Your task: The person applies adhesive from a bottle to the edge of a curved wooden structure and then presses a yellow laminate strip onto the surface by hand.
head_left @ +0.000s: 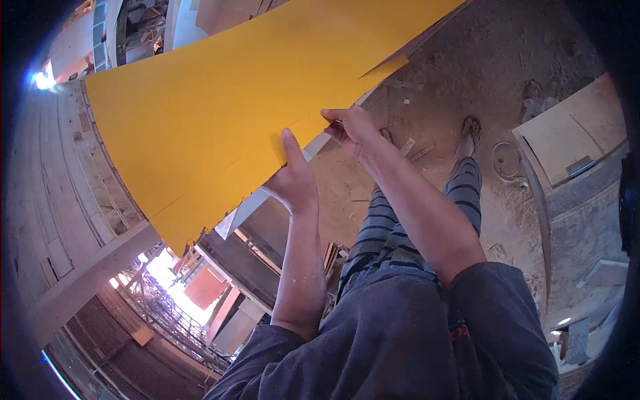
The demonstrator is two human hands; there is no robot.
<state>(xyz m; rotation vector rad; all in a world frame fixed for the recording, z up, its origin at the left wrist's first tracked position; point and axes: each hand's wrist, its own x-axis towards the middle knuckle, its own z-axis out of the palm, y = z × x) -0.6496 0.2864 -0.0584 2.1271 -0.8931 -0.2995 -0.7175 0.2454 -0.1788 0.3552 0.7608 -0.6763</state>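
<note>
While fingers point(339, 115) grip its edge, the yellow sheet point(213, 127) partly hides wooden planking point(50, 187).

Shaded dirt floor point(497, 50), blown-out daylight point(163, 272) lower left, glare point(44, 79) upper left, softly lit yellow sheet point(213, 120), bowed edges, black fisheye rim

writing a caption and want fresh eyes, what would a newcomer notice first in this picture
Most likely the large yellow sheet slanting across the upper left and middle, its near edge ragged in places. The person's left grip and right grip are at that edge near the centre, thumbs on the yellow face. After that, perhaps the glaring bright patch at lower left and the striped trousers at low centre.
</note>
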